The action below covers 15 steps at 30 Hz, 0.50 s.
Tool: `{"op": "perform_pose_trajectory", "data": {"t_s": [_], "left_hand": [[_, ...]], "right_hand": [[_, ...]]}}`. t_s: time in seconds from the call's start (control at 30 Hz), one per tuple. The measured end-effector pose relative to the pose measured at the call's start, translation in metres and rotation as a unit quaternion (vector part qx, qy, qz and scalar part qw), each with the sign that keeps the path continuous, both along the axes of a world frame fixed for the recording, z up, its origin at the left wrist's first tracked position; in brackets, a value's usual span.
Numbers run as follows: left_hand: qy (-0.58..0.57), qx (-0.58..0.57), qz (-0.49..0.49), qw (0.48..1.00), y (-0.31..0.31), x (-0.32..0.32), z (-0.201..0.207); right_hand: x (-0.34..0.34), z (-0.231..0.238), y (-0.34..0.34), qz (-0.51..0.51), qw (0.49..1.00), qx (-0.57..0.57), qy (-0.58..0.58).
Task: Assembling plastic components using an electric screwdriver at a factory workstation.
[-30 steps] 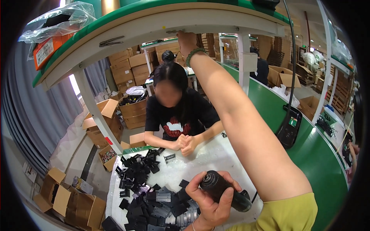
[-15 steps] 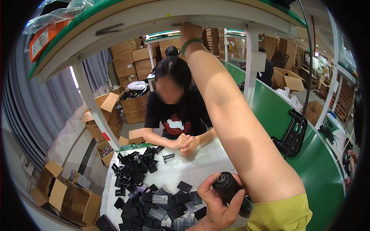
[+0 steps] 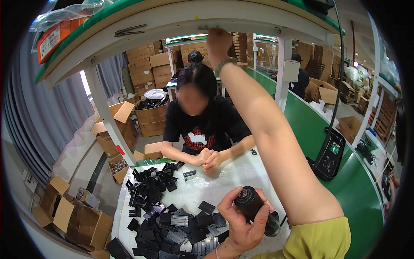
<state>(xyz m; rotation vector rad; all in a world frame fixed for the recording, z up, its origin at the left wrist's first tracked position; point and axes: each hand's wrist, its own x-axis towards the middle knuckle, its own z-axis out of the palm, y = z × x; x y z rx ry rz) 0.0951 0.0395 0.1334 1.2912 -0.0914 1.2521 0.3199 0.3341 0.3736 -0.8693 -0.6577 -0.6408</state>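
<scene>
My left hand [image 3: 243,220] is wrapped round a black cylindrical power screwdriver [image 3: 249,202], with its round nose tilted up. No bit shows clearly in the nose. My right arm stretches up and away, and my right hand [image 3: 219,42] is closed against the underside of the white shelf beam [image 3: 168,22]. Small metal pieces [image 3: 203,28] cling to the beam just left of its fingers. Whatever those fingers pinch is hidden. Below lie a heap of flat black plates [image 3: 194,224] and a pile of black plastic brackets [image 3: 151,185] on the white tabletop [image 3: 228,183].
Across the table sits a person [image 3: 200,129] with clasped hands. Metal tweezers [image 3: 129,31] stick to the beam at left. A black tray-like housing [image 3: 328,157] stands on the green bench [image 3: 302,125]. Open cardboard boxes [image 3: 88,224] fill the left floor, and a black cable [image 3: 340,77] hangs right.
My right hand has dropped slightly and turned at the wrist, uncovering more of the small metal pieces. The screwdriver in my left hand has tilted a little. The view has shifted slightly.
</scene>
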Motion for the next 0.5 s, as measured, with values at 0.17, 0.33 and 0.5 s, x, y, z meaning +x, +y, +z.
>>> {"op": "perform_pose_trajectory", "data": {"t_s": [0.17, 0.33, 0.5], "left_hand": [[-0.005, 0.012, 0.015, 1.0, 0.001, -0.008, 0.001], [-0.01, 0.045, 0.012, 0.999, 0.001, -0.011, 0.003], [0.016, 0.065, 0.003, 0.998, 0.003, 0.004, -0.002]], "right_hand": [[-0.052, -0.048, -0.05, 0.168, 0.974, -0.09, -0.12], [-0.12, -0.066, -0.124, 0.362, 0.888, -0.09, -0.269], [-0.172, -0.072, -0.185, 0.348, 0.842, -0.247, -0.331]]}}
